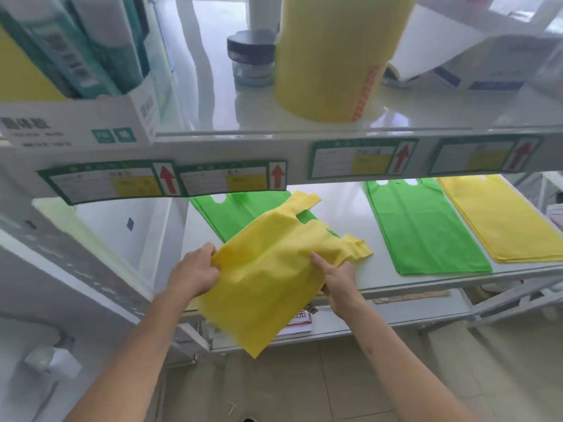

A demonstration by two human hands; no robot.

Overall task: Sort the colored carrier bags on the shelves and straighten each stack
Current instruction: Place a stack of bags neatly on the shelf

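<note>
The white shelf [411, 287] carries bags in flat stacks, and I use the middle green stack [423, 226] as my landmark. To the right of it, just beside, lies the yellow stack [499, 220]; well to the left of it lies another green stack [243, 205]. I hold one yellow bag [265, 275] left of the landmark, partly over that left green stack and hanging off the shelf edge. My left hand [195, 272] pinches its left edge with curled fingers, and my right hand [338, 278] grips its right side, forefinger straight on the cloth. I think the risk is this: the bag is crumpled, its handles trail, and they may drag the left green stack crooked. Also, crossing the landmark toward the yellow stack, the loose corner may brush it askew.
</note>
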